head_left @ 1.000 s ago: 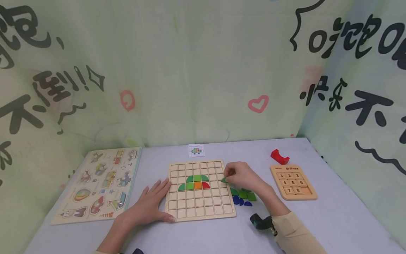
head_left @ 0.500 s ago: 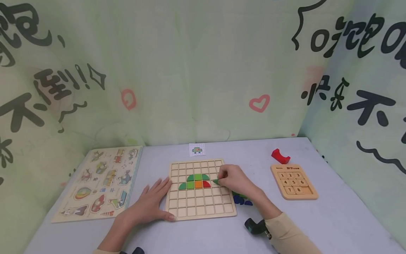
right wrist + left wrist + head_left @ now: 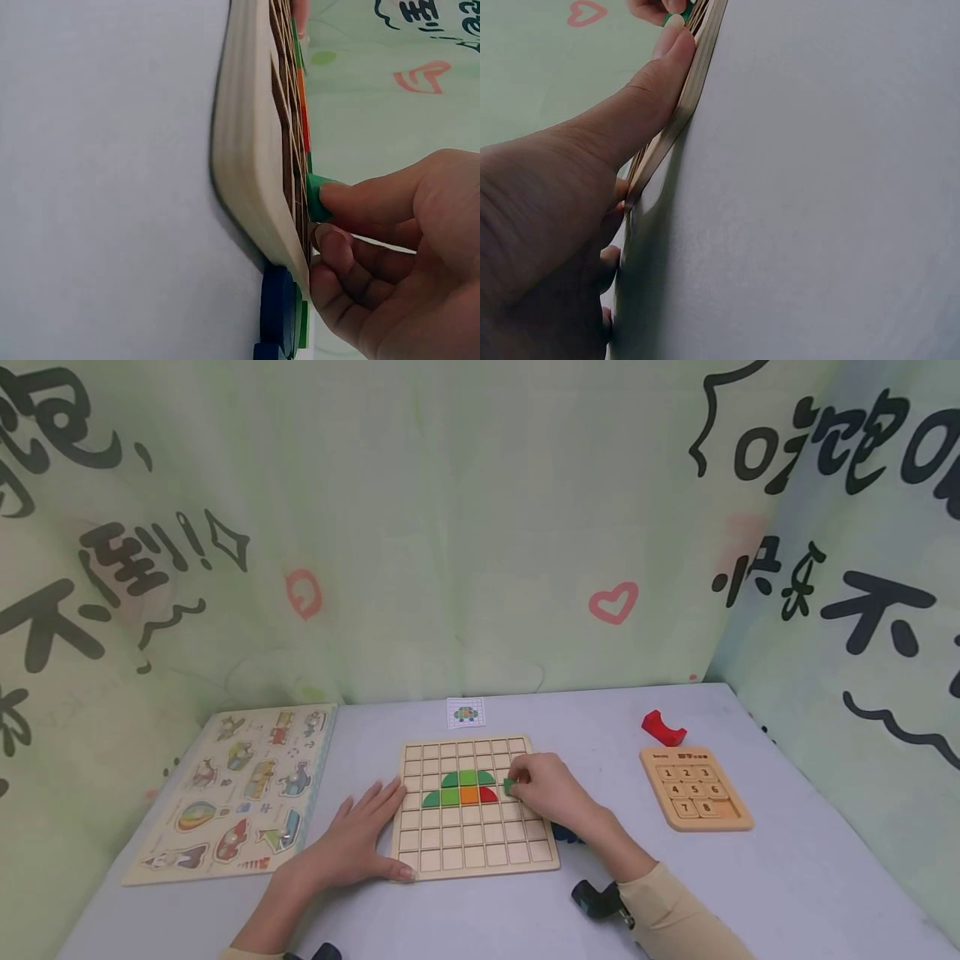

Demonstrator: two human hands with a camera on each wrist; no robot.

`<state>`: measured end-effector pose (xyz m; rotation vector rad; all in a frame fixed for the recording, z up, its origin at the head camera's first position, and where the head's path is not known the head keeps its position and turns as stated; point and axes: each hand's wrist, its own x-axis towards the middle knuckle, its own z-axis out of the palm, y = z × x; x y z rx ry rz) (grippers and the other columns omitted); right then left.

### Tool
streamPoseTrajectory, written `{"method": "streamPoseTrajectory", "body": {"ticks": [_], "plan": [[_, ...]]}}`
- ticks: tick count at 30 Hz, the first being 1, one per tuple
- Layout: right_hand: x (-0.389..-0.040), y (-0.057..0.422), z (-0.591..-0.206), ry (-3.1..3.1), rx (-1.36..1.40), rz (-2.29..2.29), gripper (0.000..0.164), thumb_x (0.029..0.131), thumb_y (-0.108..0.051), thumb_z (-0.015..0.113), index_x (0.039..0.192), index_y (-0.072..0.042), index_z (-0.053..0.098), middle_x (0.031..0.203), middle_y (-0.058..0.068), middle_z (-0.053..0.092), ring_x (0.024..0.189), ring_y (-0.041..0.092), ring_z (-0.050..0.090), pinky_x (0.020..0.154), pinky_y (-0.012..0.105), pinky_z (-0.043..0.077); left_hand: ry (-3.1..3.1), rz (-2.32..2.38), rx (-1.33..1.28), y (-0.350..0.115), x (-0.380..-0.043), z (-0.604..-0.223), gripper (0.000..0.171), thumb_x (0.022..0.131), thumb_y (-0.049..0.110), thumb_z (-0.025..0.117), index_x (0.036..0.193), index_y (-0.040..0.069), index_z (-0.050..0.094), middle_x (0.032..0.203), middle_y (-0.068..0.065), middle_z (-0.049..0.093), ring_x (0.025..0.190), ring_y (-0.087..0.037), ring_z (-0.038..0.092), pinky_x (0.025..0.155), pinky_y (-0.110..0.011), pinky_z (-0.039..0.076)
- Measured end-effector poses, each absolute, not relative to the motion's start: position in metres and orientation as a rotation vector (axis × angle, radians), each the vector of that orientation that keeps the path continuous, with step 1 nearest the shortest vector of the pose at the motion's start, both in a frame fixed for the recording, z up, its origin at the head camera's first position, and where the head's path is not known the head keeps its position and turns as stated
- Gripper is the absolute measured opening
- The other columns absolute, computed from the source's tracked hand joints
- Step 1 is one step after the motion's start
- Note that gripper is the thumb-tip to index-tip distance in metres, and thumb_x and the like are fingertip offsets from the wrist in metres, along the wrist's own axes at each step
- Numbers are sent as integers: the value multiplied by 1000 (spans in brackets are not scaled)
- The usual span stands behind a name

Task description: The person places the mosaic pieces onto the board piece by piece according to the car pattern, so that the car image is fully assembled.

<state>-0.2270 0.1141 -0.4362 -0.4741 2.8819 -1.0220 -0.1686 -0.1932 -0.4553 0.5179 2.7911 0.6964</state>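
Observation:
A wooden grid board (image 3: pixel 472 839) lies in the middle of the table. Set in its cells are several green pieces (image 3: pixel 450 797), an orange square (image 3: pixel 468 796) and a red rounded piece (image 3: pixel 487 795). My left hand (image 3: pixel 356 835) rests along the board's left edge, fingers spread and straight, thumb at the near corner. Over the board's right part, my right hand (image 3: pixel 551 789) pinches a small green piece (image 3: pixel 318 196) between thumb and fingers, close over the cells right of the red one. Its full shape is partly hidden by the fingertips.
Blue pieces (image 3: pixel 277 307) and green ones lie against the board's right side, mostly behind my right arm. A picture card (image 3: pixel 466 713) lies beyond the board. At right are a number puzzle (image 3: pixel 695 789) and a red curved block (image 3: pixel 663 729); at left, an animal puzzle board (image 3: pixel 232 793).
My right hand has moved left from the board's right edge to over its cells, carrying the green piece. The piece now looks turned. My left hand stays at the board's edge.

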Motion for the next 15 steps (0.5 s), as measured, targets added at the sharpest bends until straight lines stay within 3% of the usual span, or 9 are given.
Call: {"method": "streamPoseTrajectory", "body": {"ticks": [7, 15], "plan": [[-225, 111, -436, 2903, -476, -966, 9, 87, -3, 71, 95, -5, 74, 69, 0, 55, 64, 14, 47, 56, 25, 40, 2789, 709, 501, -194, -168, -455, 126, 62, 70, 79, 159, 13, 22, 168, -3, 18, 155, -37, 10, 120, -70, 4], [-224, 110, -435, 2892, -499, -943, 7, 86, 0, 70, 88, -6, 75, 68, -1, 57, 63, 14, 48, 56, 24, 40, 2790, 679, 489, -193, -170, -458, 127, 62, 74, 77, 160, 15, 21, 169, -1, 16, 156, -35, 9, 121, -68, 3]]}}
